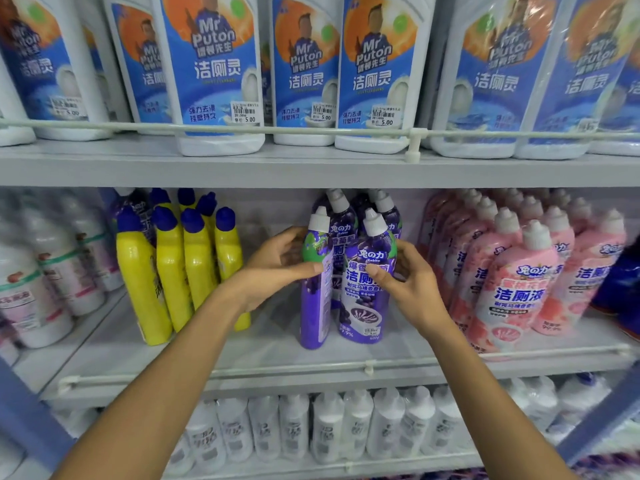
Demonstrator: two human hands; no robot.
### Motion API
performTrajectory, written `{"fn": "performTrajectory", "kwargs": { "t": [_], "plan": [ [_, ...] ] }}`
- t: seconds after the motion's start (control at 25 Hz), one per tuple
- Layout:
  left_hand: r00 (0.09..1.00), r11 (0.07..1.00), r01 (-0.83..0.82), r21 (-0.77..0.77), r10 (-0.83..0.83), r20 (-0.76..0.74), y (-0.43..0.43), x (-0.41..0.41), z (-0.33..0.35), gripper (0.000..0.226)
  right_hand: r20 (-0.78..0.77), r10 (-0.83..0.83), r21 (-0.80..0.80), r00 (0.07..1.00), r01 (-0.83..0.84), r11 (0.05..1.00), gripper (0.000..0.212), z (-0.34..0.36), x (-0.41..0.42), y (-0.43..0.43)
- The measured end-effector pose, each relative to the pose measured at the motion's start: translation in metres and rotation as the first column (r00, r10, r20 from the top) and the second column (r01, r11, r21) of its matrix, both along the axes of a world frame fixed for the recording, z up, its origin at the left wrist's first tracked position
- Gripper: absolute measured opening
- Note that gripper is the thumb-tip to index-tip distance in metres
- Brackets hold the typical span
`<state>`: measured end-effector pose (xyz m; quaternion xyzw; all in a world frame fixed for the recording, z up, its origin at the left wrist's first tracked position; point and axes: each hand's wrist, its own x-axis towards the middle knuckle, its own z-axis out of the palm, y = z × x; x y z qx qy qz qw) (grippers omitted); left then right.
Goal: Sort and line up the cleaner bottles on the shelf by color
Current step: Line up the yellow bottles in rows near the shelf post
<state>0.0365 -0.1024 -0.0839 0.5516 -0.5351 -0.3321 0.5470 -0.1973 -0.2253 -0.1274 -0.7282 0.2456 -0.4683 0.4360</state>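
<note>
Our left hand (pixel 277 268) gripped the side-turned purple bottle (pixel 313 306); our right hand (pixel 415 289) gripped the front-facing purple bottle (pixel 363 306) beside it.

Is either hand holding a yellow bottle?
No, the left hand and right hand grip purple bottles; the yellow bottles stand further left.

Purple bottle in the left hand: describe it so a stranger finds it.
On the middle shelf, purple bottles stand between yellow bottles and pink bottles. The front-left one, held by the left hand, shows its side, unlike its front-facing neighbour.
</note>
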Motion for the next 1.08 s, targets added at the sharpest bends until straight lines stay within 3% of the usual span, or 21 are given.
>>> {"fn": "performTrajectory", "kwargs": {
  "t": [0.08,0.16,0.24,0.36,0.48,0.64,0.8,0.96,1.08],
  "plan": [
    [0.987,0.989,-0.137,-0.059,0.141,0.078,-0.006,-0.007,-0.006,0.071,-0.033,0.046,-0.003,0.998,-0.046,0.999,0.049,0.007,-0.007,-0.006],
    [0.914,0.929,-0.352,-0.113,0.368,0.170,-0.020,-0.023,-0.013,0.080,-0.071,0.047,-0.016,0.996,-0.048,0.999,0.049,0.012,-0.013,-0.012],
    [0.868,0.886,-0.434,-0.163,0.460,0.189,-0.029,-0.037,-0.019,0.081,-0.096,0.002,-0.034,0.995,-0.006,0.999,0.053,0.010,-0.017,-0.013],
    [0.943,0.953,-0.288,-0.091,0.299,0.143,-0.021,-0.032,-0.026,0.078,-0.182,-0.134,-0.060,0.974,0.125,0.990,0.070,-0.014,-0.020,-0.005],
    [0.981,0.989,-0.150,-0.005,0.150,0.121,-0.014,-0.021,-0.036,0.086,-0.224,-0.153,-0.036,0.963,0.149,0.988,0.069,-0.029,-0.020,-0.003],
    [0.906,0.927,-0.369,-0.061,0.374,0.200,-0.029,-0.039,-0.042,0.089,-0.275,-0.127,-0.079,0.953,0.110,0.991,0.061,-0.023,-0.029,-0.019],
    [0.752,0.805,-0.579,-0.133,0.590,0.294,-0.045,-0.069,-0.049,0.085,-0.163,-0.179,-0.082,0.970,0.168,0.982,0.060,-0.033,-0.033,-0.035],
    [0.782,0.839,-0.526,-0.141,0.542,0.308,-0.047,-0.064,-0.073,0.080,-0.094,-0.317,-0.054,0.944,0.313,0.948,0.061,-0.046,-0.025,-0.032],
    [0.766,0.833,-0.542,-0.115,0.545,0.340,-0.045,-0.055,-0.096,0.066,-0.076,-0.305,-0.008,0.949,0.305,0.952,0.053,-0.052,-0.018,-0.035]
  ]
}}
